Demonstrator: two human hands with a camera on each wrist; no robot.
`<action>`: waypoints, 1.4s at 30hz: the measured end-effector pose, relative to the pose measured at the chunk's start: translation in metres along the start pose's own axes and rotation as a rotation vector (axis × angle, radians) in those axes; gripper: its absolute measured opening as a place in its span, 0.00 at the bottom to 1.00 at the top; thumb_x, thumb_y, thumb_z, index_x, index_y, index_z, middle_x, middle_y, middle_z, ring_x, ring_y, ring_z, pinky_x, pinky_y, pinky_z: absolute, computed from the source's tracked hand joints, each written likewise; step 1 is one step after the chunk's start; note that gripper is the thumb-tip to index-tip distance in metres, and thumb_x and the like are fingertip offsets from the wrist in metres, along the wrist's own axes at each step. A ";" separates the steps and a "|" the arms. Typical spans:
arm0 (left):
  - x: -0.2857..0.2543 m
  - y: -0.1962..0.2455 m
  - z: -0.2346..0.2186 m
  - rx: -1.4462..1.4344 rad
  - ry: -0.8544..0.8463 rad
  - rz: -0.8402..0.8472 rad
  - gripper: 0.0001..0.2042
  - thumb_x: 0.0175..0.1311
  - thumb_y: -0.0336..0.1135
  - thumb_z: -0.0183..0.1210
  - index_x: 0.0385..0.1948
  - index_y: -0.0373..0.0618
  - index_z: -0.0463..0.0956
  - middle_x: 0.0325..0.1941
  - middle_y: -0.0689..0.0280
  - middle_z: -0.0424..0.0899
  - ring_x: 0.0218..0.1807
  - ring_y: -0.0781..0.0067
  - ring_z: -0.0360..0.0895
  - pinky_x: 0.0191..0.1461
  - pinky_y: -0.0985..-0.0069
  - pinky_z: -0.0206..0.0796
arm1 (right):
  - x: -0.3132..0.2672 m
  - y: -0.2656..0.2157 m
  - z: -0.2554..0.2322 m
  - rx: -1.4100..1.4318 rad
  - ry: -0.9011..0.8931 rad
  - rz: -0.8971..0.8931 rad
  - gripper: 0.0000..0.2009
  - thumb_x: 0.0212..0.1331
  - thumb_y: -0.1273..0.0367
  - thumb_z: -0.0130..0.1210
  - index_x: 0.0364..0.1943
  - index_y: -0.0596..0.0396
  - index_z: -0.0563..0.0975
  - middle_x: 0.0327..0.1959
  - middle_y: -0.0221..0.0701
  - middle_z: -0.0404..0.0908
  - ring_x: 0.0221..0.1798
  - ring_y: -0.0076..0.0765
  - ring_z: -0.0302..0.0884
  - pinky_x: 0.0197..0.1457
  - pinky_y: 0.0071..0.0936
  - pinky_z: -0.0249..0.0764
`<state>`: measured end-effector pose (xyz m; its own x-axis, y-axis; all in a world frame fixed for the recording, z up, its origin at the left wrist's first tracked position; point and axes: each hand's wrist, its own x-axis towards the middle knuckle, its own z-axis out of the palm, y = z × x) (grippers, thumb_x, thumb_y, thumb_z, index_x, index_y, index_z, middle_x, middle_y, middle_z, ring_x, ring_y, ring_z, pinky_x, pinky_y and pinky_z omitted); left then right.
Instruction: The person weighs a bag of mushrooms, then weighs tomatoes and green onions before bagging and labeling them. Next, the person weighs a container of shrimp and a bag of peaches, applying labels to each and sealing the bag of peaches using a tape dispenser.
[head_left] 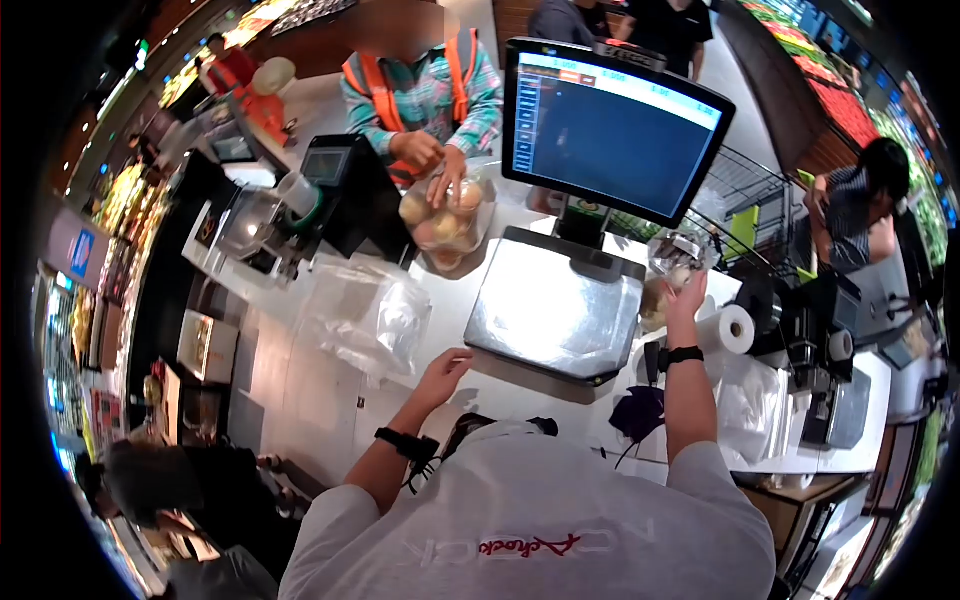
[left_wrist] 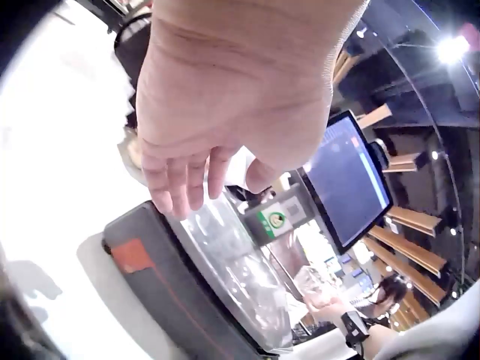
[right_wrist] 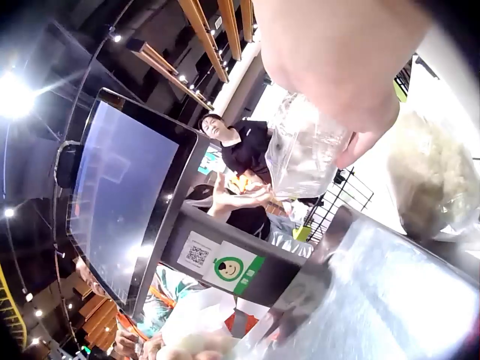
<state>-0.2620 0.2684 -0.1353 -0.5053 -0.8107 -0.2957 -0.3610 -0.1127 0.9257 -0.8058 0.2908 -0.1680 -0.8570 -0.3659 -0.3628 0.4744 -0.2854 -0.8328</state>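
My right hand grips a clear plastic bag just right of the scale; the bag's contents are hard to make out. Beside that hand, a second bag of pale produce sits on the counter. The left hand holds nothing, its fingers extended close to the near left corner of the scale's shiny metal plate. In the left wrist view the palm overlaps the edge of the scale. Above the scale stands a monitor.
Across the counter, a person in an orange vest has hands on a bag of round produce. Empty plastic bags lie at left. A bag roll and a wire cart stand at right.
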 end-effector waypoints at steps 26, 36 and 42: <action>-0.071 -0.064 -0.021 -0.142 0.285 -0.169 0.13 0.73 0.35 0.51 0.51 0.39 0.76 0.48 0.63 0.82 0.48 0.73 0.79 0.52 0.73 0.72 | 0.035 -0.036 0.041 0.027 -0.153 -0.128 0.28 0.69 0.55 0.50 0.66 0.57 0.60 0.64 0.48 0.69 0.56 0.48 0.77 0.57 0.41 0.75; -0.029 -0.066 -0.058 -0.157 0.231 -0.164 0.13 0.70 0.35 0.54 0.49 0.39 0.77 0.43 0.63 0.84 0.47 0.74 0.80 0.51 0.76 0.71 | -0.120 0.027 0.033 -0.305 -0.172 -0.186 0.09 0.67 0.64 0.50 0.37 0.55 0.78 0.22 0.23 0.68 0.23 0.20 0.63 0.26 0.19 0.60; 0.014 -0.067 -0.104 -0.074 0.087 -0.132 0.13 0.71 0.35 0.53 0.50 0.38 0.76 0.48 0.63 0.83 0.50 0.73 0.79 0.54 0.75 0.70 | -0.239 0.052 0.147 -0.736 -0.808 -0.280 0.11 0.71 0.65 0.50 0.39 0.57 0.80 0.25 0.23 0.71 0.28 0.16 0.66 0.31 0.17 0.63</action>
<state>-0.1637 0.2050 -0.1765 -0.3862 -0.8323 -0.3977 -0.3597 -0.2611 0.8958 -0.5469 0.2330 -0.0632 -0.4066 -0.9131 0.0303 -0.1768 0.0461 -0.9832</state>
